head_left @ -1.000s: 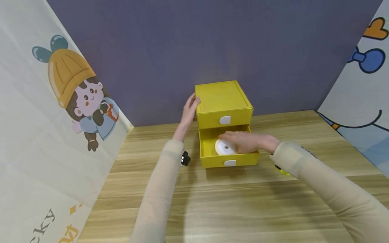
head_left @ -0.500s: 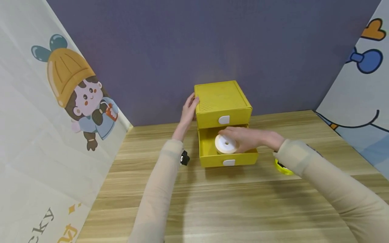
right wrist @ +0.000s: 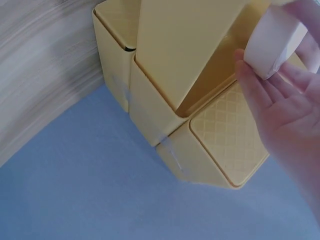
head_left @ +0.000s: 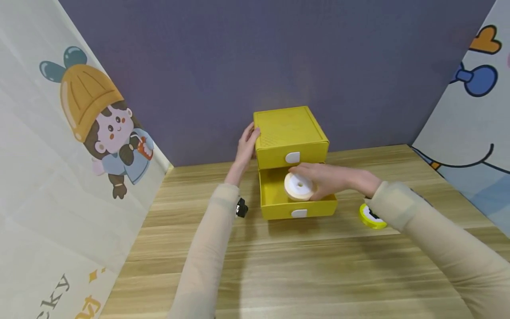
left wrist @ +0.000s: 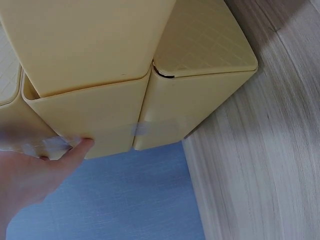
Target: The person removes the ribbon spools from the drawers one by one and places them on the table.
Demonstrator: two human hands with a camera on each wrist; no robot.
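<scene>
A yellow chest of drawers (head_left: 292, 126) stands against the back wall, with a drawer (head_left: 272, 188) pulled out below the topmost one. My left hand (head_left: 246, 146) rests on the chest's left side near the top; in the left wrist view its thumb (left wrist: 80, 147) lies along the yellow casing. My right hand (head_left: 330, 177) grips a white ribbon spool (head_left: 296, 186) by its right side, over the open drawer. In the right wrist view the spool (right wrist: 272, 42) is held tilted between thumb and fingers, with the drawer's inside behind it.
A yellow ribbon spool (head_left: 372, 217) with a black mark lies on the wooden table (head_left: 318, 270), partly behind the right sleeve. Close to the left sleeve is a small black object (head_left: 241, 208). A blue-grey wall (head_left: 207, 79) rises behind, with printed panels at both sides.
My right hand has raised the white spool slightly and tilted it; the right wrist has shifted right, uncovering more of the yellow spool. My left hand has stayed on the chest.
</scene>
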